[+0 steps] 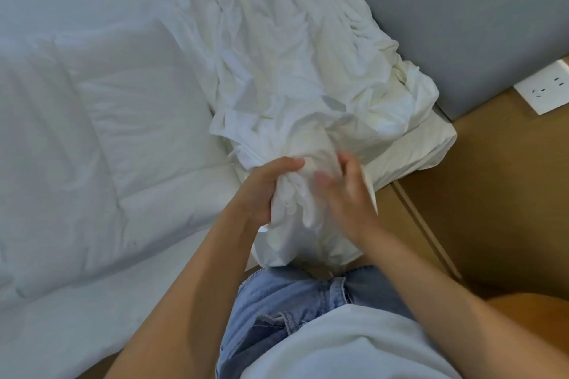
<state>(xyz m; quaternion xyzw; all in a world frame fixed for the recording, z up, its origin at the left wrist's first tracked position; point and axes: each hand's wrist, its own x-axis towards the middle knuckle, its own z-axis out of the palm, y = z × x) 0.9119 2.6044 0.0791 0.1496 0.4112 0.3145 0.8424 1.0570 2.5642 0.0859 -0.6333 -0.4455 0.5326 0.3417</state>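
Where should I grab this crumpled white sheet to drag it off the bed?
Grip the white sheet at its gathered neck, where the left hand holds it, coming from the person's side. There it is bunched into one narrow bundle; farther up it spreads loose and wide.

We log a bed [77, 332], its near edge showing smooth white cover; a puffy quilted duvet [92, 117] lies across the left part. A crumpled white sheet [277, 55] is heaped along the right side, touching the duvet; under its near end we see a white pillow [431, 144] at the bed's corner.
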